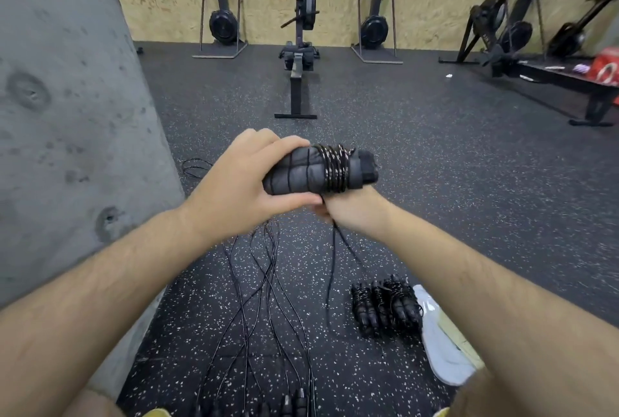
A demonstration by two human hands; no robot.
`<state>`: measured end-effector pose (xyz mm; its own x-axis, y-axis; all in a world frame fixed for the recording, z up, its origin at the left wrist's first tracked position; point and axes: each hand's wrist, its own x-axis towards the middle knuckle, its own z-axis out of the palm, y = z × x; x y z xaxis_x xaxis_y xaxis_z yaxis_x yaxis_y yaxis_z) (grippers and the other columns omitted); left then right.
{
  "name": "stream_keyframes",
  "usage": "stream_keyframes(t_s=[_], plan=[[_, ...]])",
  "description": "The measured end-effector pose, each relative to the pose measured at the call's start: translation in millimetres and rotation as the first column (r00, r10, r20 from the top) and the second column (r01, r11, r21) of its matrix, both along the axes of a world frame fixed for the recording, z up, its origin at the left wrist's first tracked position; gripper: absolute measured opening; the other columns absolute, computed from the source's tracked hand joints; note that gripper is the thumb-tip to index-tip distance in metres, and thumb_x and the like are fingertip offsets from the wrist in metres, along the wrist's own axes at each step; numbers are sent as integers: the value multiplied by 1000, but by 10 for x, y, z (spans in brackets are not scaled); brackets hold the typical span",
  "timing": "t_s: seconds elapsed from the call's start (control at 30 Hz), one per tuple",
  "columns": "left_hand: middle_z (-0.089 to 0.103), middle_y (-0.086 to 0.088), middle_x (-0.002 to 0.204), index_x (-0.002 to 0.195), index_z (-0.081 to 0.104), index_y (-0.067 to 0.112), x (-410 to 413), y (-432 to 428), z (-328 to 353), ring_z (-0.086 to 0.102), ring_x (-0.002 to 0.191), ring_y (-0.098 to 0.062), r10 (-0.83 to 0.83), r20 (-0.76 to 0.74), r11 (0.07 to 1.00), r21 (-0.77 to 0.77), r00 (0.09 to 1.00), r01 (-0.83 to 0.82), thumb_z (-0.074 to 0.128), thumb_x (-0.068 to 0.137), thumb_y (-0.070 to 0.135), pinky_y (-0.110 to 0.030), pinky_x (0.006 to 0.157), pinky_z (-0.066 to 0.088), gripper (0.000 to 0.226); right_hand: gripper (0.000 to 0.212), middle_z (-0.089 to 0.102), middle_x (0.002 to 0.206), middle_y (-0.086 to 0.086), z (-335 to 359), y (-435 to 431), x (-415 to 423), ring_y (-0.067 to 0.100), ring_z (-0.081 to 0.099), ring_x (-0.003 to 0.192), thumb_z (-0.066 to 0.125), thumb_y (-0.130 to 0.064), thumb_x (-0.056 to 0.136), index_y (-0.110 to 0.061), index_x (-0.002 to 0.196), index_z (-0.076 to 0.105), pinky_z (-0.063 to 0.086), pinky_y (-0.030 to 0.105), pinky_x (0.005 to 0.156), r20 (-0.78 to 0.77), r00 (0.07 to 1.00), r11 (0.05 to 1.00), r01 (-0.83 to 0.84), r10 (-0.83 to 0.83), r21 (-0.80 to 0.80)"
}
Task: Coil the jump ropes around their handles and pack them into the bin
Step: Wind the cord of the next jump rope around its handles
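My left hand point(246, 179) grips the left end of a pair of black jump-rope handles point(301, 170) held level in front of me. Several turns of thin black cord point(336, 167) are wound around the handles near their right end. My right hand point(353, 210) sits just under the handles and pinches the loose cord, which hangs from it down to the floor. Several coiled jump ropes point(385, 306) lie together on the floor at the lower right. Loose black ropes point(264, 299) trail over the floor below my hands. No bin is in view.
A grey concrete wall point(67, 115) stands close on my left. A rowing machine point(298, 48) stands straight ahead on the speckled rubber floor, with other gym machines along the back wall and at the right. A pale shoe point(442, 346) is at the lower right.
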<state>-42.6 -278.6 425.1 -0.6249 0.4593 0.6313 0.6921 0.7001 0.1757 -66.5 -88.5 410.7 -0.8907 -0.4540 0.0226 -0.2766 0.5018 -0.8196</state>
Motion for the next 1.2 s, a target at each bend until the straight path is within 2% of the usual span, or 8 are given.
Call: stream_keyframes(t_s=[0.07,0.13,0.27,0.47,0.67,0.8,0.93,1.2], plan=[[57,1,102,133,58,18,-79,-20,-37,49,95,-21,60,-22,998,2,998,-60,65,80,70,-28,90,34,74,28,51,69,3,-48,-83,80,17,43,62,37,7,96,-11,80,50,36,27,56,46,997,989,72,-66,-131],[55,-1,103,136,56,17,-181,-75,-53,47,96,-23,145,-48,989,-10,988,-145,61,81,73,-28,90,31,79,22,53,67,2,-102,-156,86,15,44,57,37,-5,101,-9,91,56,40,31,55,115,988,976,123,-104,-178],[52,-10,107,145,49,10,-348,-252,-85,43,96,-28,220,-100,967,-110,970,-231,48,82,79,-39,94,35,93,32,51,66,-7,-136,-226,142,9,42,49,34,-31,108,-16,112,62,38,30,53,128,987,986,117,-101,-122],[46,-14,121,155,33,4,-368,-346,-193,39,105,-30,136,4,962,-241,991,-131,48,87,67,-44,103,33,94,33,53,71,-6,-143,-176,155,10,47,56,33,-33,108,-18,110,62,40,28,57,68,989,990,130,-133,45],[46,-7,116,146,40,12,-361,-352,-213,41,102,-29,207,24,951,-239,978,-195,55,83,61,-45,99,36,82,34,57,79,3,-94,-244,192,18,49,64,35,-32,105,-9,105,60,43,35,69,41,991,986,121,-127,118],[48,-10,112,136,48,12,-426,-435,-205,42,98,-33,345,-39,894,-293,938,-340,76,78,49,-53,91,43,74,39,65,92,9,86,-223,399,23,59,79,33,-35,106,-9,103,62,40,29,61,-98,995,898,21,25,440],[51,-12,112,134,51,10,-434,-503,-269,43,96,-34,350,-34,877,-339,936,-340,84,74,40,-54,87,46,75,31,52,79,-2,286,-158,530,24,51,77,33,-35,106,-16,87,50,33,33,63,-366,911,789,83,187,609],[51,-6,114,135,52,17,-352,-389,-305,41,101,-29,208,-14,915,-349,978,-200,86,73,36,-52,87,46,73,30,60,96,-7,403,158,210,22,61,90,35,-38,104,-27,106,62,47,34,70,-695,657,779,256,294,572]])
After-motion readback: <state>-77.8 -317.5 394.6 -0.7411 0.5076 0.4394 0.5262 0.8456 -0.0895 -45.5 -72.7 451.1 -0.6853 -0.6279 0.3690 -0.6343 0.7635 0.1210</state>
